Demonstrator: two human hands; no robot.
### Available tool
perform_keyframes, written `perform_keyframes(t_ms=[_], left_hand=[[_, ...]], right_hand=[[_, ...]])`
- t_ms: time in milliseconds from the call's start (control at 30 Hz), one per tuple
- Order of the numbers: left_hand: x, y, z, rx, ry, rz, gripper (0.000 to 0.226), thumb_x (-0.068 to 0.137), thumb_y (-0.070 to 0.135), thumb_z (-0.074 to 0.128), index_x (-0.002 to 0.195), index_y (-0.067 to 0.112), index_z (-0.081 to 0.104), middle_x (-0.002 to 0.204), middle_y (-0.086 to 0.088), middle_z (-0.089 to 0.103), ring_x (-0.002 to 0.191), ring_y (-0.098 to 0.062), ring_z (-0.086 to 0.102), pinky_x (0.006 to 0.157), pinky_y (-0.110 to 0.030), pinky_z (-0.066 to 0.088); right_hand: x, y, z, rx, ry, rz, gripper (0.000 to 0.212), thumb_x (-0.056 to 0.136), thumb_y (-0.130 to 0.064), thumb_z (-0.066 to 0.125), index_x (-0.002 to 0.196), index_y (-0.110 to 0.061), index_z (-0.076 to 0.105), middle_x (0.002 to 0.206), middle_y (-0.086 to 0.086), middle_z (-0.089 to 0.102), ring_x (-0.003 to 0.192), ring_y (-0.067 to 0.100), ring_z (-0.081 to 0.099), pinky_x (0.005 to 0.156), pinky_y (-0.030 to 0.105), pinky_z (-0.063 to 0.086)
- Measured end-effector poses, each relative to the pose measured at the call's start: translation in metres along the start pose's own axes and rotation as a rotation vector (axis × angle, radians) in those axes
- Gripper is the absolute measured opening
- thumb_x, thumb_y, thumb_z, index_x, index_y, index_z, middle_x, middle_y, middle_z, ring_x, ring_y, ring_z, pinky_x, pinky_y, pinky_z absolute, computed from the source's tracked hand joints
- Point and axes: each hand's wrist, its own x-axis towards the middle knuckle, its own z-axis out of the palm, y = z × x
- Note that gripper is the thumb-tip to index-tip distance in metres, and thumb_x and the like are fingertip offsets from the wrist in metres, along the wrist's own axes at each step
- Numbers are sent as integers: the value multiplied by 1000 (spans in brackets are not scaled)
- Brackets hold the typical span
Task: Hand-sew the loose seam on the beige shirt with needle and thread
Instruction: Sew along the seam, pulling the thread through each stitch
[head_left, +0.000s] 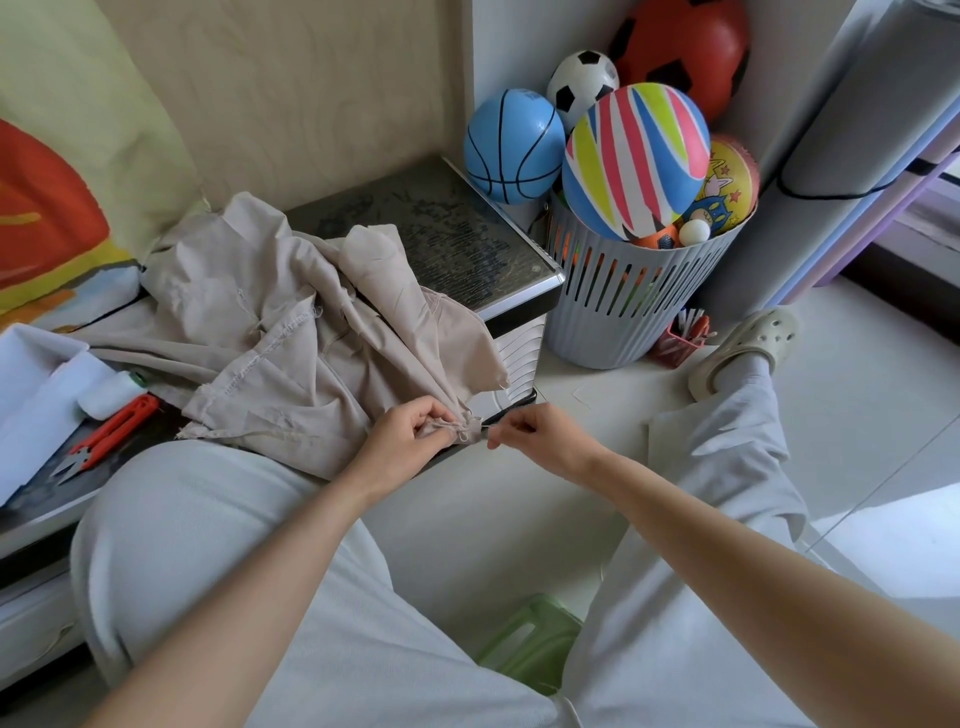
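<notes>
The beige shirt (291, 338) lies crumpled over the dark table top and my left knee. My left hand (410, 436) pinches a frayed corner of the shirt's seam near the table's front edge. Just right of that corner, my right hand (535, 431) has its fingertips pinched together at the cloth's edge; the needle and thread are too thin to make out clearly.
Orange thread snips (111, 431) and a white thread spool (109, 392) lie at the left beside a white box (36, 374). A grey slatted basket (623, 306) full of balls stands behind the table's right end. A green stool (530, 644) sits between my legs.
</notes>
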Motion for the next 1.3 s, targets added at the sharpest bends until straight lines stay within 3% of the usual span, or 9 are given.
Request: perform_keyframes(t_ms=[100, 300, 400, 467, 667, 800, 900, 1133, 1300], left_hand=[[1, -2, -1, 37, 1, 3, 17, 85, 5, 64, 77, 18, 57, 70, 4, 60, 64, -5, 48, 63, -20, 37], [2, -6, -1, 71, 1, 3, 23, 82, 2, 66, 69, 17, 55, 57, 14, 55, 55, 1, 42, 56, -17, 32], [-1, -1, -1, 62, -26, 17, 24, 81, -1, 64, 68, 16, 55, 52, 20, 53, 51, 3, 41, 52, -12, 29], [-3, 2, 0, 57, -51, 27, 23, 81, -1, 65, 69, 18, 57, 53, 20, 53, 51, 3, 41, 53, -11, 30], [-6, 6, 0, -77, -116, 53, 19, 86, 8, 67, 72, 22, 63, 64, 8, 51, 65, -7, 42, 60, -18, 34], [-6, 8, 0, -154, -117, 61, 7, 79, 31, 74, 75, 29, 68, 76, -1, 58, 76, -15, 45, 71, -30, 36], [-5, 10, -1, -181, -87, 35, 5, 76, 28, 65, 72, 31, 65, 73, -9, 49, 73, -19, 42, 71, -36, 34], [-6, 7, -6, -138, -82, 24, 10, 90, 10, 61, 80, 10, 60, 68, 3, 54, 68, -10, 45, 64, -24, 36], [-5, 7, -6, -84, -82, 14, 14, 91, 9, 60, 77, 13, 58, 72, 1, 52, 70, -13, 43, 63, -22, 35]], right_hand=[[6, -9, -8, 98, 132, 11, 24, 94, -23, 56, 86, -7, 72, 61, -5, 51, 47, 4, 35, 43, 11, 28], [22, -20, -12, 93, 232, -2, 25, 95, -24, 55, 86, -8, 71, 60, 0, 42, 48, 7, 32, 40, 11, 28], [27, -27, -5, 104, 260, -40, 24, 94, -23, 56, 88, -7, 73, 73, 0, 61, 60, 9, 47, 55, 13, 38], [29, -32, -1, 75, 220, -79, 24, 94, -22, 55, 89, -8, 73, 90, 6, 68, 83, 19, 59, 78, 29, 47], [34, -47, 0, -140, 141, -126, 43, 103, -27, 32, 116, 1, 62, 117, 15, 50, 112, 24, 47, 94, 28, 33], [27, -42, 6, -99, 96, -181, 36, 103, -19, 32, 110, -7, 64, 109, 8, 59, 102, 20, 54, 90, 24, 38], [19, -33, 13, -44, 38, -164, 36, 102, -18, 32, 102, -6, 66, 99, 8, 66, 92, 21, 57, 81, 25, 41], [16, -25, 15, -20, 68, -90, 33, 102, -17, 35, 99, -3, 65, 87, 12, 62, 80, 19, 52, 68, 23, 37], [18, -24, 12, 5, 82, -62, 28, 101, -17, 39, 84, -13, 61, 73, 2, 56, 65, 12, 47, 57, 9, 35]])
